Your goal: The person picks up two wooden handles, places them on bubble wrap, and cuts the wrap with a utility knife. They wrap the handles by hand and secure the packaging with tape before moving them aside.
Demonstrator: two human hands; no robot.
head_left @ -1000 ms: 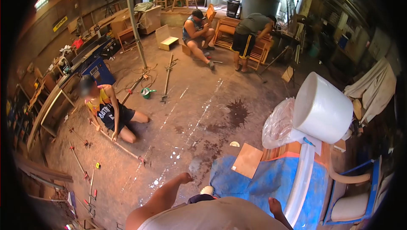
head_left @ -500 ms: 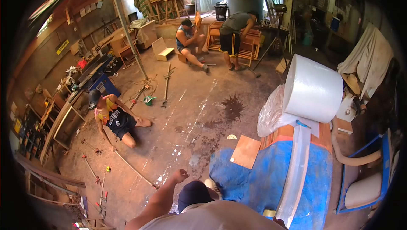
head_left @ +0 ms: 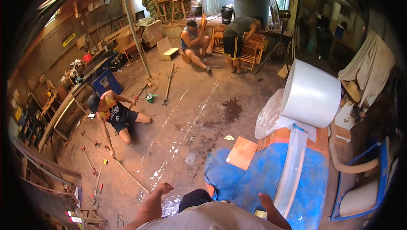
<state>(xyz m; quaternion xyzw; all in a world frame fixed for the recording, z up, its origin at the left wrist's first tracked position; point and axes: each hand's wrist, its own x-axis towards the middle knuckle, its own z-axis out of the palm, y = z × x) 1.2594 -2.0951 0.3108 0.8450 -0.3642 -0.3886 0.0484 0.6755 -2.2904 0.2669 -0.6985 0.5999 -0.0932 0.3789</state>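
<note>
My left hand (head_left: 164,187) hangs above the concrete floor, left of my dark-clad knee, its fingers loosely bent and nothing visible in them. Over the blue tarp (head_left: 241,183), my right hand (head_left: 266,201) is near the strip of clear wrap (head_left: 291,168); its fingers are foreshortened and hard to read. That strip runs along the tarp-covered surface toward a large roll of bubble wrap (head_left: 311,92). A light blue cutter-like tool (head_left: 300,128) lies at the strip's far end. A square wooden panel (head_left: 241,153) rests at the tarp's left edge.
One person (head_left: 116,113) kneels at left, a hand at a long bar clamp (head_left: 131,175) on the floor. Farther back, a seated person (head_left: 193,41) holds a wooden piece and another (head_left: 237,39) bends over stacked wooden frames. A blue metal frame (head_left: 383,179) stands at right.
My right hand has come into view over the tarp. My left hand is lower and farther left. The kneeling person has raised one arm toward the clamps behind.
</note>
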